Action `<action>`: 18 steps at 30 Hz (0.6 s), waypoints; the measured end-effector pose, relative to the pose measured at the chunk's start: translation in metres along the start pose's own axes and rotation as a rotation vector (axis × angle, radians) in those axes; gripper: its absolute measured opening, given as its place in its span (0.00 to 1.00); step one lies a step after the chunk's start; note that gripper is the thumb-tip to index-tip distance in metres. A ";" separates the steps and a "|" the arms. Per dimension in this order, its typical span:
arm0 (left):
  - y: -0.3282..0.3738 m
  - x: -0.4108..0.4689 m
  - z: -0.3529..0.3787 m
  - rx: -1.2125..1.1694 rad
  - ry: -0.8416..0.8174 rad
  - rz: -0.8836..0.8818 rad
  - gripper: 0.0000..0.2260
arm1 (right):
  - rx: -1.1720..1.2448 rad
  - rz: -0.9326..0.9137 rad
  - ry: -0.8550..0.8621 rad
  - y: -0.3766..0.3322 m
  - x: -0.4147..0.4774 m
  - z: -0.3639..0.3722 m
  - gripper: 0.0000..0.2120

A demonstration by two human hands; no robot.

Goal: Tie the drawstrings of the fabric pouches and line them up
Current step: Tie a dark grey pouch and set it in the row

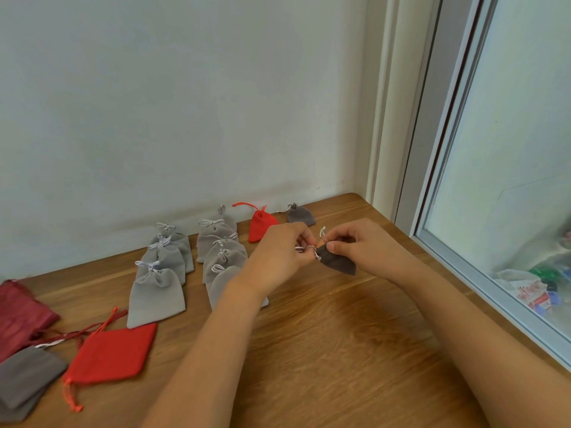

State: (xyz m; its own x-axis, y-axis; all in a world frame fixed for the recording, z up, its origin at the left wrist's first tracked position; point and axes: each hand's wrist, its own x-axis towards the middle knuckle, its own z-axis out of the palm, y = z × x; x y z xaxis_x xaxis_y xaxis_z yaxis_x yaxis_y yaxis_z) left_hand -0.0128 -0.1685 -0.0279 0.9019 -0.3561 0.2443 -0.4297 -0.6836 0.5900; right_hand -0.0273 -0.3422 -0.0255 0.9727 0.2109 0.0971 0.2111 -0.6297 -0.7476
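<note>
Head view: we are holding the dark grey pouch (338, 263) over the bench (340, 341), just in front of the tied red pouch (262, 222). Its neck is pointing left toward our left hand (278, 251), which is pinching the white drawstring (304, 249). Our right hand (358, 247) is pinching the neck, fingers curled.

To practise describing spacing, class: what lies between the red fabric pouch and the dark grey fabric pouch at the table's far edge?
Head view: only bare wooden table between the red pouch and the dark grey pouch, besides its pale cord.
</note>
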 end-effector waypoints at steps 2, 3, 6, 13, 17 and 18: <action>0.001 0.000 0.001 -0.015 0.015 0.008 0.04 | 0.018 -0.009 -0.012 0.000 -0.001 -0.003 0.08; 0.001 0.000 0.001 -0.032 0.027 0.016 0.04 | 0.032 -0.012 -0.016 -0.001 -0.001 -0.004 0.08; 0.000 -0.001 0.002 -0.067 0.070 0.041 0.05 | 0.066 -0.029 -0.025 -0.001 -0.003 -0.008 0.09; 0.001 0.000 0.005 -0.039 0.191 0.172 0.07 | 0.281 -0.062 0.015 0.002 -0.004 -0.012 0.08; 0.003 -0.001 0.011 -0.022 0.263 0.303 0.04 | 0.420 -0.040 0.061 0.007 -0.002 -0.011 0.09; 0.003 -0.001 0.012 -0.028 0.288 0.322 0.04 | 0.454 -0.040 0.062 0.007 -0.001 -0.010 0.08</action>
State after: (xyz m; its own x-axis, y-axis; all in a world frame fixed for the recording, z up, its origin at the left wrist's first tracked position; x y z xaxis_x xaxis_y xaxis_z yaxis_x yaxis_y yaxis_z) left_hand -0.0154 -0.1778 -0.0352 0.6989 -0.3538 0.6215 -0.6935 -0.5479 0.4679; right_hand -0.0260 -0.3548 -0.0240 0.9716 0.1743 0.1602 0.1981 -0.2282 -0.9533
